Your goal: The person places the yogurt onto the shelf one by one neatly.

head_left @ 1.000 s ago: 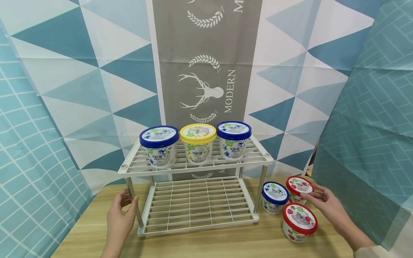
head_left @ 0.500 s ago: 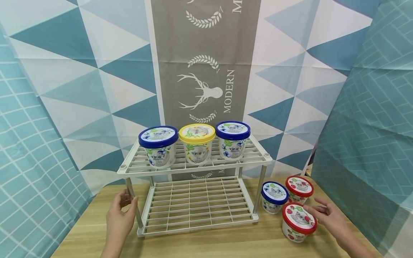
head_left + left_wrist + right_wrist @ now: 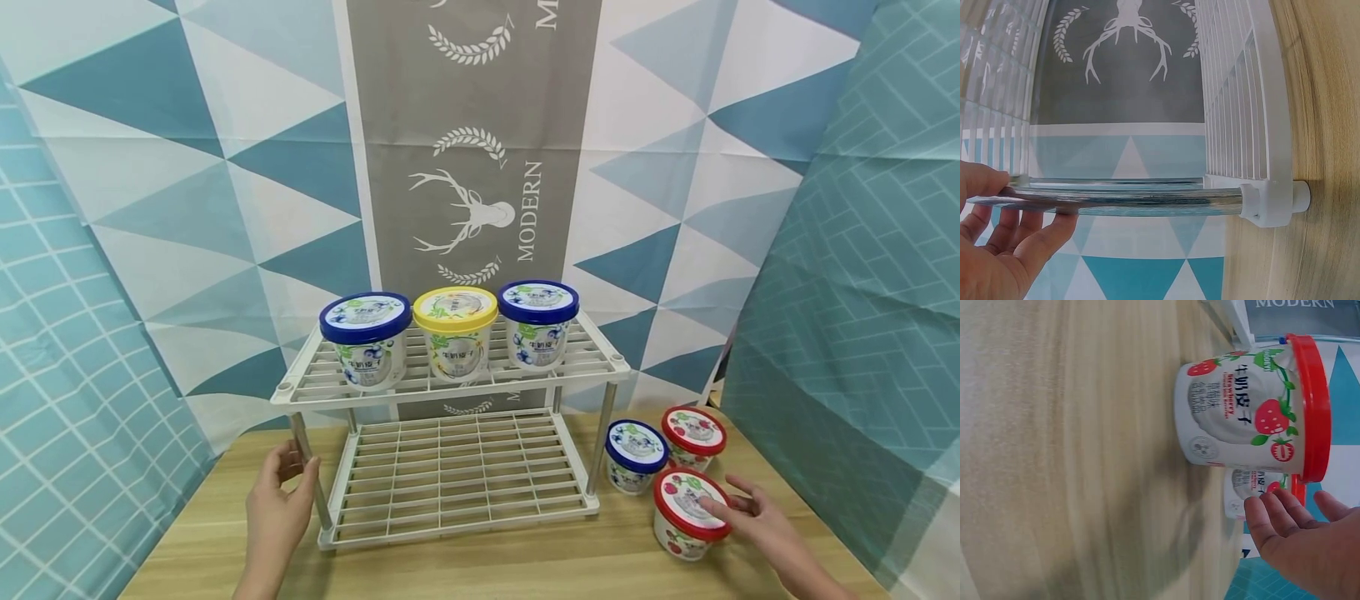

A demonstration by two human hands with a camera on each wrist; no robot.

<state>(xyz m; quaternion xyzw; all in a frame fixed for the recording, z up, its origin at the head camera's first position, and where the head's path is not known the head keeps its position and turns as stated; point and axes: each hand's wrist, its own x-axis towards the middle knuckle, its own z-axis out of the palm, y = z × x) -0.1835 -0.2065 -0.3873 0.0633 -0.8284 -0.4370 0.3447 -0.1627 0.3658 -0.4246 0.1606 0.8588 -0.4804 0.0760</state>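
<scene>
My left hand (image 3: 279, 500) is at the front left of a white two-tier rack (image 3: 457, 537). In the left wrist view its thumb and fingers grip the rack's metal post (image 3: 1166, 200). My right hand (image 3: 765, 525) is beside the nearer red-lidded strawberry tub (image 3: 681, 537), fingers loosely extended, not closed round it. In the head view its thumb overlaps the lid; contact cannot be told. The right wrist view shows the fingers next to that tub's printed side (image 3: 1241, 412). Another red-lidded tub (image 3: 693, 429) and a blue-lidded tub (image 3: 636, 446) stand just behind.
On the rack's upper shelf stand a blue-lidded tub (image 3: 367, 342), a yellow-lidded tub (image 3: 457, 333) and another blue-lidded tub (image 3: 538, 325). A wooden table (image 3: 480, 575) carries everything. Patterned cloth (image 3: 285, 150) hangs behind and at both sides.
My right hand has left the rear red-lidded tub and come forward to the nearer one. The left hand stays at the post. The tubs keep their places.
</scene>
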